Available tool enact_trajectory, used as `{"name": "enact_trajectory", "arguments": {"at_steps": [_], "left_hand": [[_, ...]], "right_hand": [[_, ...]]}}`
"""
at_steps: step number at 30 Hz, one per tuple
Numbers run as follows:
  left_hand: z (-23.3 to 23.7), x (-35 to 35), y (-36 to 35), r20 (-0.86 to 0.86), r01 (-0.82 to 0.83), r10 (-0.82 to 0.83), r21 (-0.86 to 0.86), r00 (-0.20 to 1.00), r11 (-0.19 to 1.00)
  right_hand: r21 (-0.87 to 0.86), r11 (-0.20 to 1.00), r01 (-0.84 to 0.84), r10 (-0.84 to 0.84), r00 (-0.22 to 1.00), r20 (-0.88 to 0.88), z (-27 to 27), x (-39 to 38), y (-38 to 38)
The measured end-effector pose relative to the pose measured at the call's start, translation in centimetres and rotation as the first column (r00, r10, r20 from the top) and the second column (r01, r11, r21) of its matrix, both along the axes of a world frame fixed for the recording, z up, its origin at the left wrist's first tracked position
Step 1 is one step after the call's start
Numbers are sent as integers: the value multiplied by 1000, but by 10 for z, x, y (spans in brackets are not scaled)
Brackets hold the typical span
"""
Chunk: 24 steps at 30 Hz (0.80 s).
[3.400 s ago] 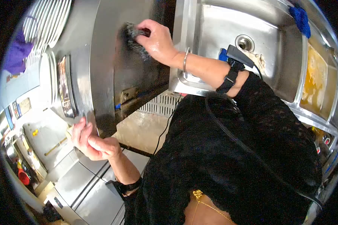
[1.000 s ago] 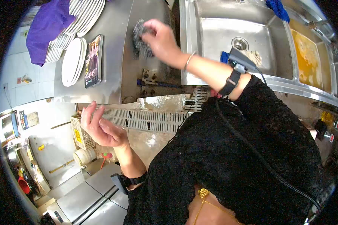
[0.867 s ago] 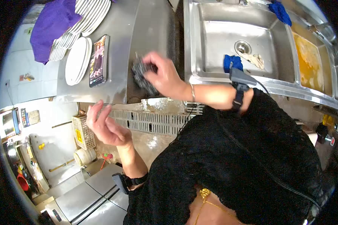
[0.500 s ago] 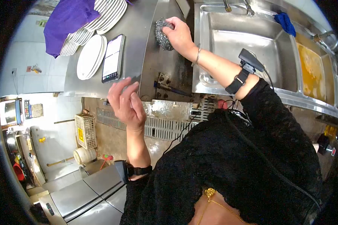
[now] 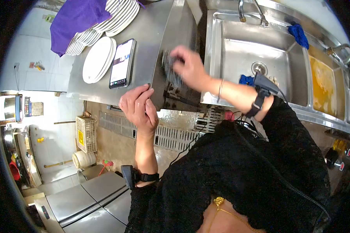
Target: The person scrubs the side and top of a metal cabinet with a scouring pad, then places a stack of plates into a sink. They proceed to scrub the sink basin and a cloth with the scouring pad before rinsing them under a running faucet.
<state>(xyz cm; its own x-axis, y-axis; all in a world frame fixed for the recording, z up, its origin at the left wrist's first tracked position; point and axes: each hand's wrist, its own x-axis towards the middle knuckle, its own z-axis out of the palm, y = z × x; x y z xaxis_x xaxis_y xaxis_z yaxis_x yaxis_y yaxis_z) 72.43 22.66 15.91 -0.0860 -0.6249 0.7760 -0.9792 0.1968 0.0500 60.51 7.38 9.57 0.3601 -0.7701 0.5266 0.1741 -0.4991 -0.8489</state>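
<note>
My right hand (image 5: 191,70) grips a grey steel wool scourer (image 5: 171,69) and presses it to the side panel (image 5: 179,33) of the steel counter (image 5: 149,29). Motion smears the hand and the scourer. At the counter's front corner, my left hand (image 5: 140,110) has loosely curled fingers, with a gap beside the thumb; its fingertips appear to touch the edge. Just beyond the left hand a phone (image 5: 122,64) with a lit screen lies on the counter, alongside white plates (image 5: 97,60).
To the right is a steel sink (image 5: 256,31) with a blue cloth (image 5: 246,80) inside; another blue cloth (image 5: 298,35) hangs near the taps. A second basin holds yellowish liquid (image 5: 323,79). A purple cloth (image 5: 76,21) covers stacked plates. Floor grating (image 5: 171,136) runs below.
The scourer and my right hand have moved slightly down along the panel. My left hand has come right and down to the counter's corner, fingers more curled. The view has shifted, revealing the blue cloth in the sink.
</note>
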Motion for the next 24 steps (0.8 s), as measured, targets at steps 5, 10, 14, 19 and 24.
{"name": "enact_trajectory", "arguments": {"at_steps": [5, 10, 14, 19, 24], "left_hand": [[0, -3, 2, -18, -8, 8, -3, 1000, 1000], [1, -4, -1, 3, -29, 29, 4, 1000, 1000], [3, -3, -4, -52, -15, 14, -15, 999, 1000], [4, -4, -3, -9, -49, 50, 15, 999, 999], [3, -4, -2, -15, -50, 51, 32, 999, 998]], "right_hand": [[296, 926, 235, -236, 971, -32, 2, 26, -91], [31, 999, 9, -13, 991, 134, 12, 3, 18], [99, 986, -136, 122, 983, 140, -1, -2, 47], [-4, 997, -74, 74, 990, 117, -8, 3, 14], [194, 939, 282, -256, 955, -148, -45, 24, -76]]}}
